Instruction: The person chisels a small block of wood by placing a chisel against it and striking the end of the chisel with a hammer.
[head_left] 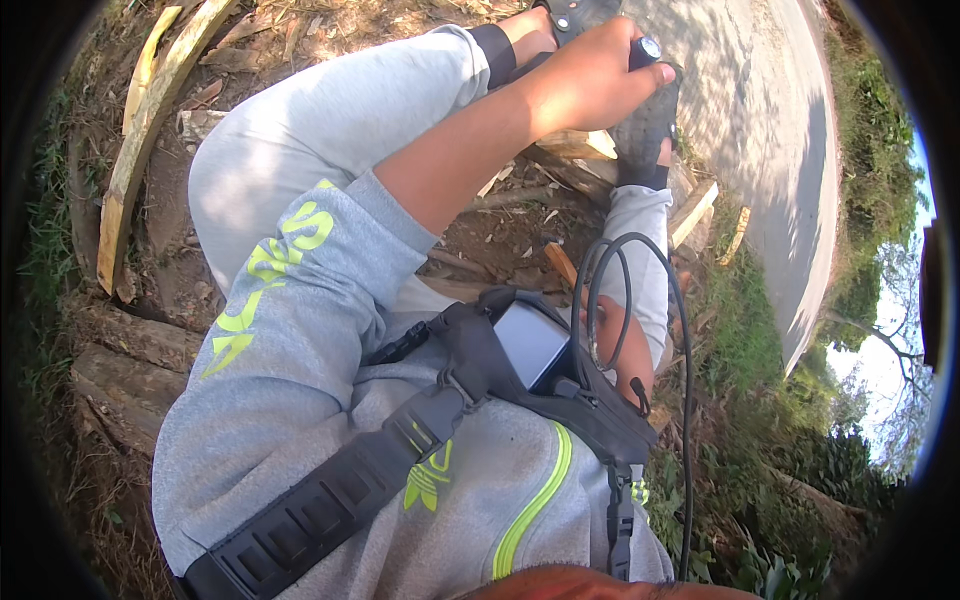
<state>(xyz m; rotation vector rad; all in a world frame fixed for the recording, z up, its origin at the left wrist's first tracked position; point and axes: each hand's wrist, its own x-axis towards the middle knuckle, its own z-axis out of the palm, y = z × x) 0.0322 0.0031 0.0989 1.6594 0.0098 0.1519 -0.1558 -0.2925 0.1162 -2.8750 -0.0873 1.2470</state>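
**Left hand [590,85] clamps a dark handle [643,52] over the right shoe [640,135]**

The left fingers are wrapped round the handle, with the thumb closed along its side. It is a short, smooth cylinder with a pale, round end, overlapping the toe of the right shoe in this view. Whatever lies at its other end is hidden by the fist. The right forearm [625,345] shows below the shoe, but its hand is lost among the cable [688,400] and chest pack [590,420]; I cannot tell how those fingers stand.

As far as progress shows, several pieces of wood seem already split: a pale wedge [692,213] just below the shoe, and a long, curved plank [137,165] well to its left. Rough, rounded logs [130,370], below and far left of the shoe, look whole. How much is left cannot be judged.

The shoe is matte and dark, the trousers [330,110] left of it soft grey cloth. The pack, below the shoe, is black webbing and fabric around a glossy, flat phone [535,345]. Right of the shoe runs a hard, grey road [760,150] mottled with shade.
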